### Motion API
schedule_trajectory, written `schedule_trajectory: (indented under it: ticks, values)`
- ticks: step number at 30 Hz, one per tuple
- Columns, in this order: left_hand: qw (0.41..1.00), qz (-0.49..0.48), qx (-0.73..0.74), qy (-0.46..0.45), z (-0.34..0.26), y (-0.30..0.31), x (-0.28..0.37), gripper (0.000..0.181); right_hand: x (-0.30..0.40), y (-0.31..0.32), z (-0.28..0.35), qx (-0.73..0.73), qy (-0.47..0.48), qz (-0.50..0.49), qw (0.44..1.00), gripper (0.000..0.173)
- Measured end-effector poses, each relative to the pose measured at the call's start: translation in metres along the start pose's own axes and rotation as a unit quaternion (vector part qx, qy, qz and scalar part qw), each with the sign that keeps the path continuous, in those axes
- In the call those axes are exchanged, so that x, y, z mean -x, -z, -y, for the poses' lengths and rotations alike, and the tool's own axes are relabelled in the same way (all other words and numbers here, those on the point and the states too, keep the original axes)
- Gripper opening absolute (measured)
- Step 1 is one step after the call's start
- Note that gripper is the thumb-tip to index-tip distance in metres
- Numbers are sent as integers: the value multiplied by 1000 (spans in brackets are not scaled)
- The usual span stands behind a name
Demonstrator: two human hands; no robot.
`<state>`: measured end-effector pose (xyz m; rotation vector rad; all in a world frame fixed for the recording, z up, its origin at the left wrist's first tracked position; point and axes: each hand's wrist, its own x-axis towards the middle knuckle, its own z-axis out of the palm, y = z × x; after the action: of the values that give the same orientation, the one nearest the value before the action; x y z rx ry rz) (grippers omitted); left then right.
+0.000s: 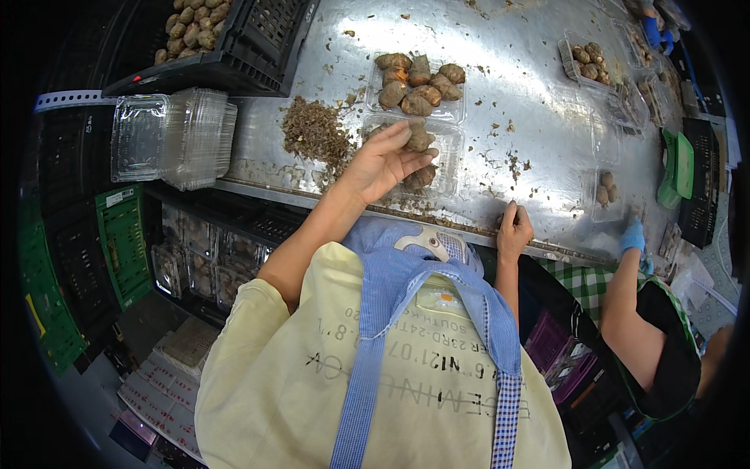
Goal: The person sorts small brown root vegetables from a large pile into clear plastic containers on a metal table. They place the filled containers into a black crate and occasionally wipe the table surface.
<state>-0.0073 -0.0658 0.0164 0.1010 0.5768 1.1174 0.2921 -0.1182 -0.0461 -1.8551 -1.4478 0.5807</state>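
My left hand (381, 167) holds a brown taro corm (419, 138) between thumb and fingers, above an open clear plastic tray (448, 167). Another corm (420, 177) lies in that tray below my fingers, and one more is partly hidden behind my hand. Just beyond, a second clear tray (460, 111) holds several corms (417, 99). My right hand (515, 230) is at the metal table's near edge, fingers curled; whether something small is inside cannot be seen.
A pile of brown peelings (313, 129) lies left of the trays, beside stacked clear containers (196, 138). A black crate (258, 47) of corms stands behind them. At right, a co-worker's gloved hand (633, 237) is near a tray with small corms (606, 190). Scraps litter the metal table (527, 111).
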Motion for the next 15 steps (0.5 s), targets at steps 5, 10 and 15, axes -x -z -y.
schedule_trajectory:
  ticks: [5,10,15]
  values:
    - [993,52,100,34,0,7,-2,28,0,0,4,-3,5,-6,1000,35]
    - [993,22,104,45,-1,-5,1,30,0,0,2,-6,7,-2,1000,36]
    - [985,21,-170,20,3,4,-4,25,0,0,4,-5,10,-2,1000,37]
